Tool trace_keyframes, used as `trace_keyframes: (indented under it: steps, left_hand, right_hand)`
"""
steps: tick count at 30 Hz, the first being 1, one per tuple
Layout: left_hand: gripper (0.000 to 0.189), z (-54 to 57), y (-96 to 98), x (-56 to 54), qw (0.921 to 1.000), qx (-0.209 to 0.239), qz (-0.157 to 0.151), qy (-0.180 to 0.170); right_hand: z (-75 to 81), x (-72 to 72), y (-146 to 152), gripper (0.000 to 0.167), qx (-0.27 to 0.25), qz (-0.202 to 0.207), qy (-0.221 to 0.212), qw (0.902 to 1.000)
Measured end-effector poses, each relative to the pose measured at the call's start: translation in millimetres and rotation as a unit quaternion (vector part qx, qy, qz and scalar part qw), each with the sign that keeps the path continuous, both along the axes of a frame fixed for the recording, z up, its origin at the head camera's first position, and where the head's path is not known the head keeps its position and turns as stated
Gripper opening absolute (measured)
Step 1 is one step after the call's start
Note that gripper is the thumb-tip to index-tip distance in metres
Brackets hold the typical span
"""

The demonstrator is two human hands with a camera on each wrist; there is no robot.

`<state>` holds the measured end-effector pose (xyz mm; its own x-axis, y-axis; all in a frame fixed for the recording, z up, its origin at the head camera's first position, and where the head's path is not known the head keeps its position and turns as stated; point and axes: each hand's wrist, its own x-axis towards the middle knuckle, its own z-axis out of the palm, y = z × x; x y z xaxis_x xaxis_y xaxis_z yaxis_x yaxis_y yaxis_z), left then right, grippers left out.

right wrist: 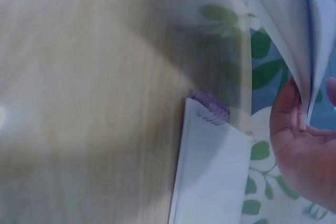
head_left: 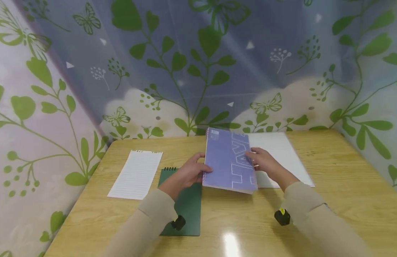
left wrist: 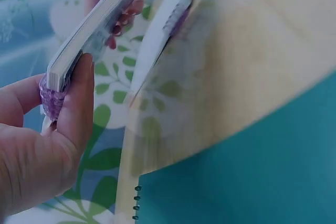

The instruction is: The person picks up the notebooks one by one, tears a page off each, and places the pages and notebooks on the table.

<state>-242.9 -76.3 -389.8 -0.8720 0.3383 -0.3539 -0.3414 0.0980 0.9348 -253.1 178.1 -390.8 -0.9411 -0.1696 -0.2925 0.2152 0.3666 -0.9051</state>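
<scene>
Both hands hold a purple spiral notebook [head_left: 225, 160] with white outlined lettering, tilted above the table. My left hand [head_left: 193, 169] grips its coil-bound edge, thumb on the front cover and fingers behind; in the left wrist view the purple coil and the page block [left wrist: 84, 30] show between thumb and fingers. On the opposite edge my right hand [head_left: 266, 162] pinches the notebook. In the right wrist view its pages [right wrist: 294, 24] fan slightly apart above that hand [right wrist: 310, 150]. Partly behind the notebook, a white lined pad [head_left: 282, 157] lies on the table.
Under my left forearm lies a dark green notepad [head_left: 188, 214] with a coil at its top. A loose lined sheet [head_left: 137, 175] with a torn, perforated top edge is at the left. The wooden table [head_left: 340, 185] meets a leaf-patterned curtain [head_left: 185, 71] at the back.
</scene>
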Motion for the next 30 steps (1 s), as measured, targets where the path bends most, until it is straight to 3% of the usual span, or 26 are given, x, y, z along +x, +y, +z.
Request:
trace_keyframes:
  steps: [6,8,10,14,16,20,23,26,30]
  left_hand:
    - [0.053,1.9,-11.7,27.2,0.9968,-0.058,-0.049,0.025]
    - [0.049,3.5,-12.2,37.2,0.9907,-0.098,-0.079,0.051]
    - [0.044,2.3,-12.1,48.2,0.9789,-0.151,-0.107,0.087]
    - [0.037,-5.9,-9.3,67.4,0.9396,-0.265,-0.138,0.168]
    - [0.046,-10.8,-7.1,74.0,0.9193,-0.312,-0.137,0.197]
    - [0.071,-18.6,0.6,79.0,0.8943,-0.367,-0.143,0.212]
    - [0.079,-21.1,7.5,77.9,0.8684,-0.421,-0.156,0.211]
    - [0.077,-21.2,14.2,76.8,0.8297,-0.482,-0.17,0.224]
    - [0.061,-19.6,21.0,76.8,0.7718,-0.551,-0.186,0.258]
  right_hand:
    - [-9.2,28.6,-6.0,0.055,0.013,0.016,0.02,0.9996]
    - [-13.0,40.0,-6.2,0.053,0.025,0.016,0.036,0.9989]
    - [-16.9,50.2,-6.4,0.052,0.061,0.019,0.061,0.9961]
    - [-25.0,63.7,-8.1,0.052,0.167,0.032,0.126,0.9773]
    - [-28.4,68.3,-9.2,0.055,0.213,0.038,0.15,0.9648]
    - [-32.0,75.2,-11.0,0.058,0.274,0.032,0.181,0.9441]
    - [-35.9,76.5,-12.9,0.058,0.298,0.021,0.198,0.9338]
    - [-38.6,75.2,-15.5,0.057,0.331,0.022,0.221,0.9172]
    - [-35.5,71.3,-20.8,0.053,0.394,0.028,0.256,0.8821]
